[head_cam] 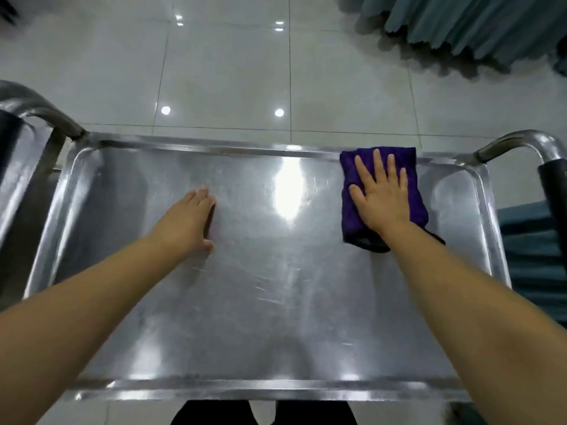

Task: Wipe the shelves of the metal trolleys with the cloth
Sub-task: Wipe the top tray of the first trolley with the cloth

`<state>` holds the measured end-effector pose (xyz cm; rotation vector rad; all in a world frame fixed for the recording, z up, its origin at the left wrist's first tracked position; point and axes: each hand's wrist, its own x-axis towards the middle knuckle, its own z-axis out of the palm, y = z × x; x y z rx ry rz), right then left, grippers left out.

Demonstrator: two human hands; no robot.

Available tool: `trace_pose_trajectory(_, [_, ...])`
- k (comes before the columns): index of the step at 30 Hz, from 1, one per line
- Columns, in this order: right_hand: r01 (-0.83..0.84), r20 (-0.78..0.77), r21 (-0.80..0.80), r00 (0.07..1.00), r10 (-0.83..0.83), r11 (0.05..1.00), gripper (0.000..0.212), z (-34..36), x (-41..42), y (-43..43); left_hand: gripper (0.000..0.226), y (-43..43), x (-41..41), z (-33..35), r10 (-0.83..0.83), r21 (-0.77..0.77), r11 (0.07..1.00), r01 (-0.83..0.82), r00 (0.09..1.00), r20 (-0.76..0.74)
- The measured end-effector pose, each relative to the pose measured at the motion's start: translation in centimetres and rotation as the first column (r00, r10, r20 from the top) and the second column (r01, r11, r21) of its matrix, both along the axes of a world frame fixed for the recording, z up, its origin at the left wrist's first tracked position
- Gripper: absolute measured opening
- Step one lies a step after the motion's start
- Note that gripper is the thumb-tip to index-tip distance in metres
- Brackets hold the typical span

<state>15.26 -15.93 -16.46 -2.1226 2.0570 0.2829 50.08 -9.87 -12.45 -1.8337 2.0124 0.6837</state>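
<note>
Purple cloth (383, 191) lies flat under the right hand (380, 197), fingers (378, 164) spread for pressure at the shelf (245, 302)'s upper right; left hand (187, 222), fingers together, steadies.

Glossy tiled floor (227, 72) reflecting lights; teal curtain (466, 23).

We see that the trolley shelf (260, 302) is bare metal, bright and smooth, with many fine scratches that dull the shine in places. The cloth (352, 225) is purple, fuzzy and matt. The handle tube (518, 141) is polished metal with a black matt grip (552, 185). The floor tiles (230, 72) are glossy, and the curtain (460, 23) is matt pleated fabric.
</note>
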Motion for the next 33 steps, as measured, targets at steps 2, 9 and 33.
trace_pose_trajectory(2, [0.064,-0.001,-0.003,0.998,-0.064,0.998,0.061,0.3,-3.3,0.2,0.104,0.1,-0.4,0.1,0.057,0.011,0.998,-0.057,0.998,-0.009])
trace_pose_trajectory(9, [0.361,0.066,-0.012,0.931,-0.360,0.932,0.060,0.4,-4.4,3.2,0.105,0.3,-1.0,0.1,0.127,-0.002,0.992,-0.127,0.992,-0.010])
trace_pose_trajectory(33, [-0.432,0.097,-0.013,0.897,0.431,0.902,0.064,-1.3,19.9,13.7,0.072,20.0,1.3,0.3,0.043,-0.028,0.999,-0.041,0.993,0.110])
